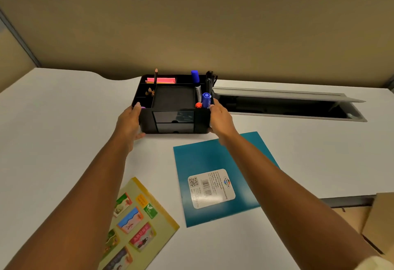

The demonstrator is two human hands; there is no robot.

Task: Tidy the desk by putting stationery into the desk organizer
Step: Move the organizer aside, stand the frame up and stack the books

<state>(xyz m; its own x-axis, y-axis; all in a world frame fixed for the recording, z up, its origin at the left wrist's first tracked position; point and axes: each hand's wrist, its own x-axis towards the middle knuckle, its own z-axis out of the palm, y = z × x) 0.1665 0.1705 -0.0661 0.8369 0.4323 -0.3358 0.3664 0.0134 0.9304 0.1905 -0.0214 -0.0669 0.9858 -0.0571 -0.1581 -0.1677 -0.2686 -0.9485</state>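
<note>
Both hands grip the organizer point(173, 107), one on each end: the left hand point(130, 123) wraps the left wall with the thumb over the rim, and the right hand point(221, 120) presses flat against the right wall. Each is clamped on the box rather than on any loose item. The organizer sits toward the back of the tabletop point(64, 120), just beside an open cable trough point(287, 105).

Its compartments are already stocked. A pencil point(155, 77) stands at the left, pink notes point(162, 80) lie at the back, and blue markers point(205, 99) and a black pen point(210, 82) stand in the right cells. The middle tray looks bare.

No loose pens or small stationery show on the tabletop, so the sorting step seems finished. The step in hand looks like positioning the box itself, either sliding or squaring it. Whether it is lifted or resting cannot be told.

A teal notebook point(213, 180) and a yellow-green booklet point(136, 223) lie flat near the front. The next move likely calls for an even two-handed push, kept level so the upright markers do not tip.
</note>
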